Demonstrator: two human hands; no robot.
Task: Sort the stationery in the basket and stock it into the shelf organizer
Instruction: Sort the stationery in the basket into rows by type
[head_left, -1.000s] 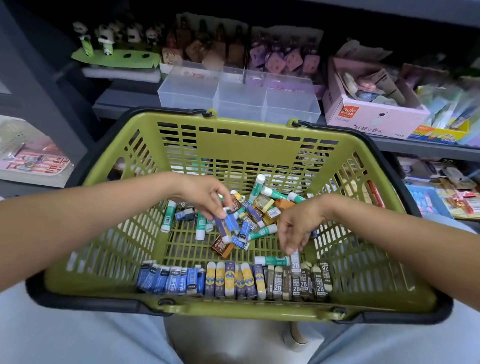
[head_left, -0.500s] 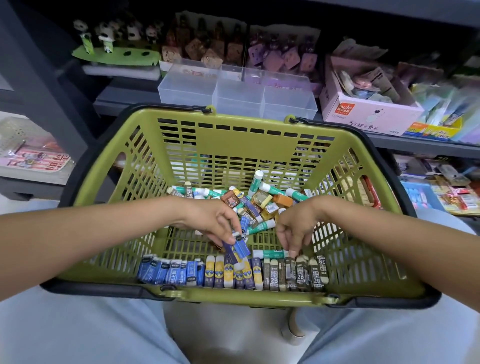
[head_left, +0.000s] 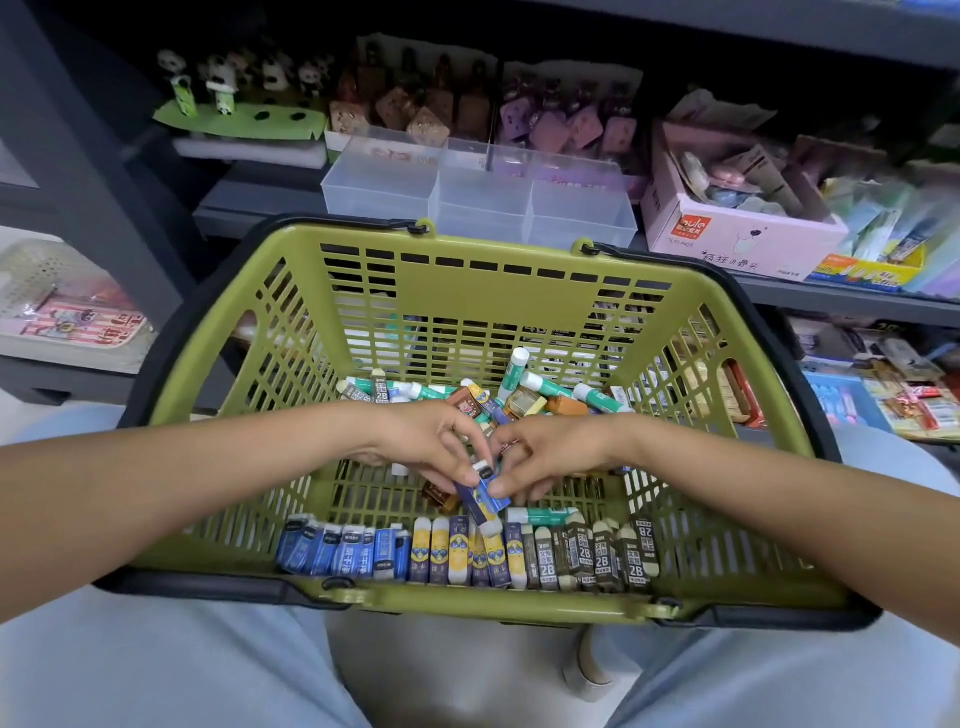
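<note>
A green basket (head_left: 488, 291) rests on my lap. Along its near wall stand sorted erasers: blue ones (head_left: 343, 552), yellow ones (head_left: 457, 553) and brown 2B ones (head_left: 597, 556). A loose pile of glue sticks and erasers (head_left: 519, 397) lies at the back. My left hand (head_left: 431, 447) and my right hand (head_left: 545, 457) meet over the basket's middle, both pinching a small bunch of blue erasers (head_left: 485, 496) just above the yellow row. The clear shelf organizer (head_left: 478, 202) stands on the shelf behind the basket, its compartments bare.
A pink cardboard box (head_left: 737, 244) of small goods sits right of the organizer. Panda figures on a green stand (head_left: 234, 117) are at the far left of the shelf. Lower shelves to the right hold packaged stationery (head_left: 893, 395).
My left hand carried blue erasers from the loose pile toward the near rows. My right hand left the brown 2B row and moved left to join it on the erasers.
</note>
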